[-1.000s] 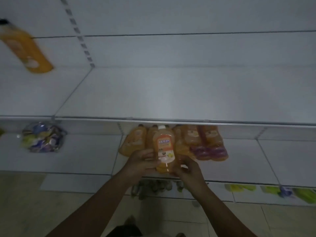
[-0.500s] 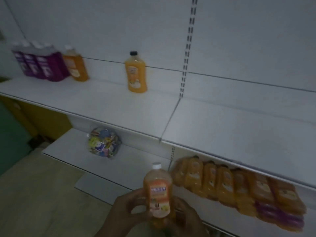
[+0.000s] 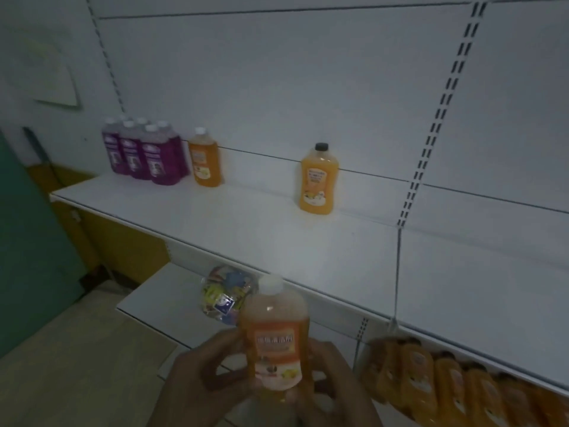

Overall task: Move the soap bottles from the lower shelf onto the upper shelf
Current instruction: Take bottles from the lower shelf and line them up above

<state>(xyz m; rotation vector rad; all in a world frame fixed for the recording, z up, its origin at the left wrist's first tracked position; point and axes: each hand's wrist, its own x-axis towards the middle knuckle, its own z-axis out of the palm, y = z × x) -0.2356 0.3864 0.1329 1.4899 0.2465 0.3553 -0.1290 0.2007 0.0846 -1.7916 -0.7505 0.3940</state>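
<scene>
You held the orange soap bottle [image 3: 274, 337] upright between both hands. The fingers of your left hand [image 3: 200, 374] were curled round its left side and those of your right hand [image 3: 332, 380] round its right side and base, and its white cap stood above them, just under the front edge of the upper shelf [image 3: 246, 235]. Compared with half a second before, the bottle was raised nearer to that edge, and the row of orange bottles [image 3: 446, 383] on the lower shelf [image 3: 172, 306] lay further to your right.

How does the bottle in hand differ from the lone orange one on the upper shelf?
White cap on the held bottle, black on the lone bottle. The left hand and right hand grip the held bottle; the lone bottle stands on the upper shelf. Both orange, upright.
</scene>
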